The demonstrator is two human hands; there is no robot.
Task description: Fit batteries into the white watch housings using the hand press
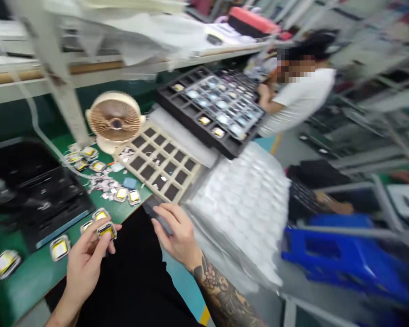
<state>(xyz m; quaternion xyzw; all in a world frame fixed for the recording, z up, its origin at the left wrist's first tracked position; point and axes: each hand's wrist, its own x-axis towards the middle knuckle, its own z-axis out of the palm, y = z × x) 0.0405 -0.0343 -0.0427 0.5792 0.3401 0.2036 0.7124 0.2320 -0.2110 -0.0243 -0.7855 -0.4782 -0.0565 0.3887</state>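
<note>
Between the thumb and fingers of my left hand (88,256) is a small square piece with a yellow centre (107,231). Similar pieces lie on the green table (41,277) beside that hand, one of them (59,248) just to its left. My right hand (177,234) is curled at the table's front corner, its fingers on a dark grey flat object (162,219) that is partly hidden. Just beyond it lies a beige compartment tray (191,179) with dark squares and a few small bits in it.
A beige fan (115,119) stands behind a heap of small white bits (104,184). Black equipment (54,200) is at left. A black tray (191,119) of parts sits above bubble wrap (238,204). A person (300,95) is beyond; a blue frame (341,259) stands right.
</note>
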